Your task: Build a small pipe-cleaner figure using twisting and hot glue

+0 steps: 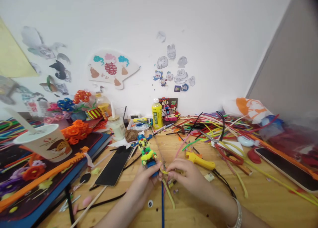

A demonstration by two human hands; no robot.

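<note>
My left hand [145, 180] grips the blue base of a small pipe-cleaner figure [146, 151], yellow, green and blue, held upright above the wooden table [268, 201]. My right hand [188, 176] is closed in a pinch on a yellow pipe cleaner [169, 191] right beside the figure; the strand bends down and hangs between my hands next to a blue one [162, 201]. A bracelet sits on my right wrist.
A yellow glue gun [201, 161] lies just behind my right hand. A heap of coloured pipe cleaners [223, 128] covers the back right. A black phone [114, 166], a paper cup [46, 142], a yellow bottle [157, 114] and a tablet [288, 168] lie around.
</note>
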